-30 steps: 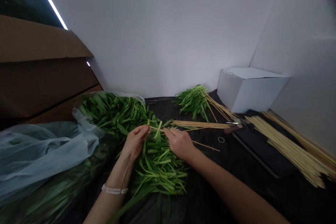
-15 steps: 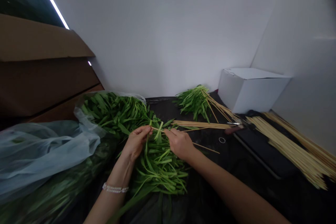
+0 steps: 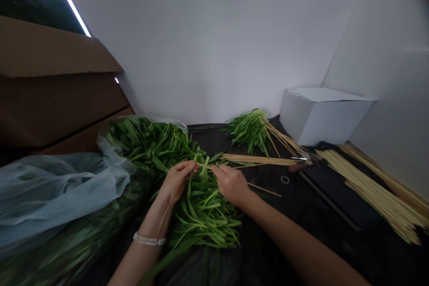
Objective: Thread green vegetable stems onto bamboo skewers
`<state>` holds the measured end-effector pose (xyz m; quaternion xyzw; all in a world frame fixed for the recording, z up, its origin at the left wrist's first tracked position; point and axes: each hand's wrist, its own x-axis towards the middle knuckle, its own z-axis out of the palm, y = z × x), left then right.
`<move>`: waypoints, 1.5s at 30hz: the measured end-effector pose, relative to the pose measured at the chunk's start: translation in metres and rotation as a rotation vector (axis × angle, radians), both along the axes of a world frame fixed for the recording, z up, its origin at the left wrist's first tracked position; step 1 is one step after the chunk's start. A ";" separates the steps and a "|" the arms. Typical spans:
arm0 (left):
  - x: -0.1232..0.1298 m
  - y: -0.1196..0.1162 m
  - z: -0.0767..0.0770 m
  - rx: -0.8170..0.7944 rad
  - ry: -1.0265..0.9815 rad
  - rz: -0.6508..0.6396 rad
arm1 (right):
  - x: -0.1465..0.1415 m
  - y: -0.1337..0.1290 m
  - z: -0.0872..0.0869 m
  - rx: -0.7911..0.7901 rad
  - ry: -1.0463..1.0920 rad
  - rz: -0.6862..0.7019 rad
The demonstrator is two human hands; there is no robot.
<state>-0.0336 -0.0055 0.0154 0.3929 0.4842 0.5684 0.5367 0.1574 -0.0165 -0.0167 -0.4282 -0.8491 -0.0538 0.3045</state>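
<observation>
My right hand [image 3: 233, 183] is closed around a thin wooden skewer [image 3: 264, 190], whose tail sticks out to the right below the wrist. The skewer's front part crosses a pale green stem [image 3: 205, 166] between my hands. With thumb and fingers pinched, my left hand [image 3: 177, 178] grips a leafy green stem [image 3: 190, 183] at the skewer's far end; whether the tip has gone through it, I cannot tell. Beneath both hands lies a heap of loose leafy greens [image 3: 214, 219], stems toward me.
Left is a clear plastic bag [image 3: 110, 156] full of greens, beside a cardboard box [image 3: 60, 94]. Greens on skewers [image 3: 250, 127] lie by the wall. Bare skewers [image 3: 258, 159], a knife-like tool [image 3: 300, 164], a ring [image 3: 284, 179], a white box [image 3: 325, 116] and a stick bundle [image 3: 362, 187] are right.
The view has shifted slightly, moving the scene a little to the right. Both hands keep the same grip, with the skewer between them.
</observation>
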 end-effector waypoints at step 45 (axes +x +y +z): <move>-0.013 0.001 0.014 0.197 -0.223 0.083 | 0.032 0.029 0.012 0.162 0.365 -0.128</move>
